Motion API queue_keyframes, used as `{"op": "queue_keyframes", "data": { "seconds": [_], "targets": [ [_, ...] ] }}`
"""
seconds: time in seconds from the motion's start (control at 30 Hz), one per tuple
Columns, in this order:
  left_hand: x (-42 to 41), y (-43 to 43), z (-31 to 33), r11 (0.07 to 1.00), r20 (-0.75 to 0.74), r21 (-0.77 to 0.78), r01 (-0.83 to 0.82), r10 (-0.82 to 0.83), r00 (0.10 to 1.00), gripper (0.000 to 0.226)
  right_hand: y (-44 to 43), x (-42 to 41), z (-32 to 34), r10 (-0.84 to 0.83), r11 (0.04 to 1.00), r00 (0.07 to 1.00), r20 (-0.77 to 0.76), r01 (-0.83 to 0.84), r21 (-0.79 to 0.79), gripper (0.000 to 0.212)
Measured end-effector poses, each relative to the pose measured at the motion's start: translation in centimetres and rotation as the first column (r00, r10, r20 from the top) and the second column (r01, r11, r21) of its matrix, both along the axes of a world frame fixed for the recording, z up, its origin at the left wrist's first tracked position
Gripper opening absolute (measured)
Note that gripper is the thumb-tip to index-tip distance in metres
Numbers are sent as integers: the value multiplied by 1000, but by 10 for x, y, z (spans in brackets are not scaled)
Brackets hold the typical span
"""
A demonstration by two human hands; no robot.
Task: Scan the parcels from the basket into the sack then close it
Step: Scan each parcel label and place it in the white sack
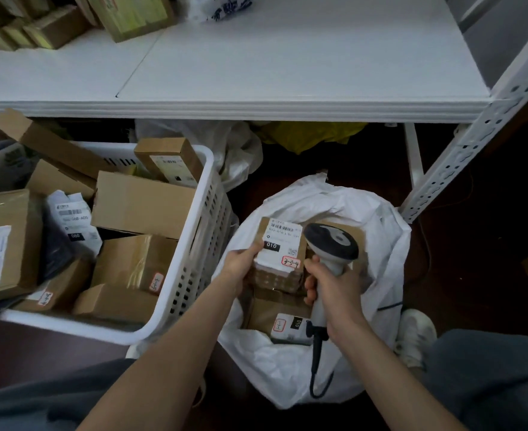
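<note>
- The small parcel (282, 244) is over the open mouth of the sack, tilted so its white printed label faces up. It is brown cardboard wrapped in glossy tape, with a black "010" tag and a red-edged handwritten sticker.
- The left hand (240, 265) reaches in from the lower left with a bare, outstretched forearm. Its fingers and thumb pinch the parcel's left edge.
- The right hand (337, 286) is wrapped round the pale grip of the scanner (331, 242). The scanner's rounded dark head is just beside the parcel's right edge, and its black cable (317, 362) trails down.
- The sack (387, 244) is thin, crinkled white plastic standing on the floor. More taped brown parcels lie inside, one labelled "010" (289, 327).
- The basket (208, 194) touches the sack's left side. It is white slotted plastic, heaped with cardboard boxes (144, 200) and a dark poly mailer.
- A smooth white shelf (287, 66) on a perforated metal frame spans above both.
</note>
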State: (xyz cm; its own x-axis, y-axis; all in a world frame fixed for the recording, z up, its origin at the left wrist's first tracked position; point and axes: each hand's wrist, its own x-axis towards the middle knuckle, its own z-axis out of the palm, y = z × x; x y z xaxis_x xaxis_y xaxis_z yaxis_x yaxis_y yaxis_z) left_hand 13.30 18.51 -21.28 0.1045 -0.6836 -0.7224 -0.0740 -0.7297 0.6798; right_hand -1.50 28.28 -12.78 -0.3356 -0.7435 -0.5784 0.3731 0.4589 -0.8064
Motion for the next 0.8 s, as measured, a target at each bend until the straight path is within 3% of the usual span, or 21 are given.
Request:
{"op": "queue_keyframes", "data": {
  "seconds": [0.13,0.23,0.27,0.33,0.43,0.5,0.6,0.67,0.8],
  "targets": [
    [-15,-34,-7,990,4,-113,-83,84,996,53,-28,-4,-16,-18,999,999,-28,19,29,10],
    [-39,-42,-11,967,197,-230,112,-66,978,62,-41,-11,-24,-52,998,998,-44,54,42,6],
    [-46,-42,-12,921,355,-280,271,-163,921,62,-45,-15,-25,-62,997,997,-54,64,35,6],
    [-56,-40,-15,745,668,-333,578,-246,702,67,-51,-26,-30,-80,996,993,-82,82,30,8],
    [-56,-34,-23,485,883,-223,846,-266,386,76,-60,-44,-42,-107,992,988,-109,113,53,8],
    [-58,-38,-26,411,901,-131,902,-330,281,80,-67,-52,-49,-84,993,986,-143,95,73,10],
    [-68,-52,-27,405,833,-12,914,-502,233,80,-76,-55,-52,-76,996,990,-123,81,38,10],
    [-74,-61,-30,373,796,135,918,-592,123,75,-84,-54,-54,-59,998,987,-151,64,26,12],
    [-78,-77,-31,291,804,255,922,-594,-35,72,-102,-51,-66,7,999,986,-167,0,40,19]
  ]
}}
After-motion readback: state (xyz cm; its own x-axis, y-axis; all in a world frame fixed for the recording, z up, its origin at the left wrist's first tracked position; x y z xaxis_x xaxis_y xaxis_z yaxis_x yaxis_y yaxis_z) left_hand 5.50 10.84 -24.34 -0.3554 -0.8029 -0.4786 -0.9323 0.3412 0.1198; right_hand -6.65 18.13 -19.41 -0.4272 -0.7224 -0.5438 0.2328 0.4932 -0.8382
